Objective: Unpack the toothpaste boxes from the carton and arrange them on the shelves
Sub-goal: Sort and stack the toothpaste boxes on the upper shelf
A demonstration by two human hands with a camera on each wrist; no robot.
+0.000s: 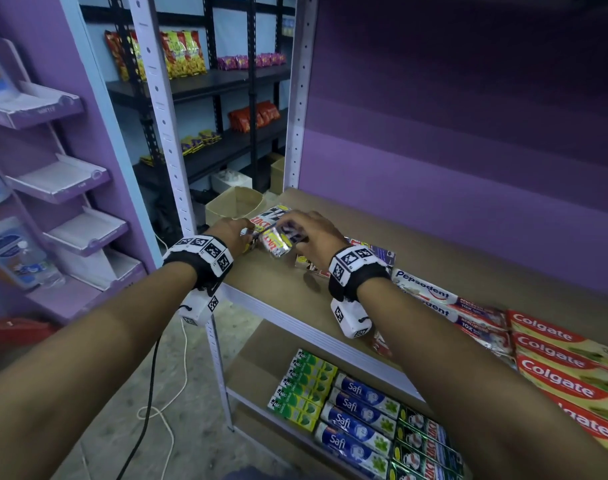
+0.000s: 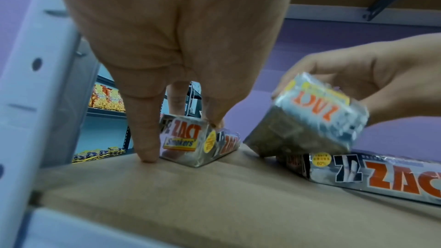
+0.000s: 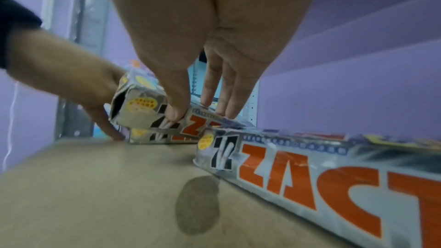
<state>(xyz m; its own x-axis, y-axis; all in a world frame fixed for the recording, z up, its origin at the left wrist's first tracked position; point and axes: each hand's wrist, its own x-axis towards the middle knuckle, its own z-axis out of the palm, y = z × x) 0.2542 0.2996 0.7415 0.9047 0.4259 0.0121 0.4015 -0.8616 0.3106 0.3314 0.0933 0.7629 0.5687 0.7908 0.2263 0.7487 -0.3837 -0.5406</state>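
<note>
Silver Zact toothpaste boxes lie at the far left end of the brown shelf (image 1: pixel 434 271). My left hand (image 1: pixel 242 237) (image 2: pixel 181 137) straddles one Zact box (image 2: pixel 183 139) lying flat, thumb on its edge and a fingertip (image 2: pixel 148 150) touching the shelf beside it. My right hand (image 1: pixel 295 233) (image 3: pixel 198 115) pinches a second Zact box (image 1: pixel 276 244) (image 2: pixel 310 116) (image 3: pixel 143 108) between thumb and fingers, tilted, with its near end raised. A third Zact box (image 3: pixel 310 167) (image 2: pixel 381 174) lies flat to the right. An open cardboard carton (image 1: pixel 235 202) stands behind the shelf's left end.
Pepsodent boxes (image 1: pixel 444 299) and Colgate boxes (image 1: pixel 559 362) fill the shelf's right side. The lower shelf holds green boxes (image 1: pixel 306 386), Safi boxes (image 1: pixel 358 420) and dark green Zact boxes (image 1: pixel 424 445). A metal upright (image 1: pixel 164 119) stands at the shelf's left corner. Cables trail on the floor.
</note>
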